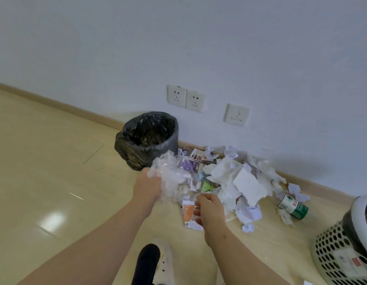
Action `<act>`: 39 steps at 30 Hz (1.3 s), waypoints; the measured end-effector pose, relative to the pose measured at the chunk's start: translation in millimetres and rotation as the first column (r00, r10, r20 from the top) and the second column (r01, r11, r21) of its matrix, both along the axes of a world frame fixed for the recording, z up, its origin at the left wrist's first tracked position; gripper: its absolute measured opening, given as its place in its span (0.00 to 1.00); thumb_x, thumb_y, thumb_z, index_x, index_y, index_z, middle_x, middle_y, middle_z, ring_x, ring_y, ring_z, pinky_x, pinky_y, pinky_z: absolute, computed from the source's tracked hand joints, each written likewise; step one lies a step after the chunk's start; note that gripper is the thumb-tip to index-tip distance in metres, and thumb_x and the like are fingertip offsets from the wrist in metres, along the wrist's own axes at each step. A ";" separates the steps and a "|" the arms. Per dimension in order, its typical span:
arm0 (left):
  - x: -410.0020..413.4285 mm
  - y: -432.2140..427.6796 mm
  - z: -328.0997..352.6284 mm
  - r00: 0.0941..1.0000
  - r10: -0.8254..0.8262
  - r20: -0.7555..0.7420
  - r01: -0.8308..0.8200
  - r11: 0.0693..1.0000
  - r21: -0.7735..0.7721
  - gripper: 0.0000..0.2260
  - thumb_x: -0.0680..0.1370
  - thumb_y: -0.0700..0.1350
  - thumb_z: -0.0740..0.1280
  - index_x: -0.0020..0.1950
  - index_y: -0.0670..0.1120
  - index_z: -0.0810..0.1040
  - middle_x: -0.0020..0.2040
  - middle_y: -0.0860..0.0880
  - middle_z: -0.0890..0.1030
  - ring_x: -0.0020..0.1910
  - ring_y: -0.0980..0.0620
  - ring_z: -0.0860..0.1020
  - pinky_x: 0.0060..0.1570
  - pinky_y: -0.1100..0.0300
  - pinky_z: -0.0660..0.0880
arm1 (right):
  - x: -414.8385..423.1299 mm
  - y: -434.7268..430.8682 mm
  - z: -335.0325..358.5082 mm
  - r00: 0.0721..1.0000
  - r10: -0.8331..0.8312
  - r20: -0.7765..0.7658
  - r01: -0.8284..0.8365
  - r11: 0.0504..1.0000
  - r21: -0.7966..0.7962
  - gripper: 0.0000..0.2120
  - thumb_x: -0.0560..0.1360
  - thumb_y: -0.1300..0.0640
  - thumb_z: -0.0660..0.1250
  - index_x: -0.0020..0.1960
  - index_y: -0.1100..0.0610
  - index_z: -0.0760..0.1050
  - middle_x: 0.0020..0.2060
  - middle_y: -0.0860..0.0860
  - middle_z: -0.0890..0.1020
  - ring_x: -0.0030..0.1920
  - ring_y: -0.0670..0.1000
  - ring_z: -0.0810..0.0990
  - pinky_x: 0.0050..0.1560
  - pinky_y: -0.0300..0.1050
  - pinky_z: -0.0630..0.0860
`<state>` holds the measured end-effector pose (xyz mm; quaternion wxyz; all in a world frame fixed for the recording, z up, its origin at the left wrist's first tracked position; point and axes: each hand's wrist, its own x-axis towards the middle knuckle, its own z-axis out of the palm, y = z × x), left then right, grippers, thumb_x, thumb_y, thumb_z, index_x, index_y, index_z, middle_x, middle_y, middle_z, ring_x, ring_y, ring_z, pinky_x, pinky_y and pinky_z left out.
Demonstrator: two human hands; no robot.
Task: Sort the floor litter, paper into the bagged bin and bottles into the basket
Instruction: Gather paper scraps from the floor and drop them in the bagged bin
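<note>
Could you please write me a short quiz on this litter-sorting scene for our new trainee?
1. True or false: the green-labelled bottle already lies in the basket.
2. What does the left hand grip? A. crumpled clear plastic B. a sheet of white paper C. a shoe
3. Fill in: seen from the camera, the bagged bin stands to the ___ of the litter pile.
Key: 1 false, the bottle lies beside the pile, outside the basket; 2 A; 3 left.
</note>
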<state>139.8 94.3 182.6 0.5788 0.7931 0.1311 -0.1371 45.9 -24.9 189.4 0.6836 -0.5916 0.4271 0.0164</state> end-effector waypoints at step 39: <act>225.0 -34.7 -77.9 0.871 -0.413 0.267 0.101 0.681 0.725 0.22 0.79 0.49 0.60 0.72 0.51 0.61 0.75 0.43 0.55 0.75 0.40 0.52 0.70 0.42 0.55 | 136.3 -35.6 -142.9 0.989 0.026 -0.143 -0.032 0.999 -0.037 0.07 0.80 0.54 0.58 0.53 0.56 0.72 0.39 0.54 0.79 0.32 0.50 0.75 0.33 0.41 0.70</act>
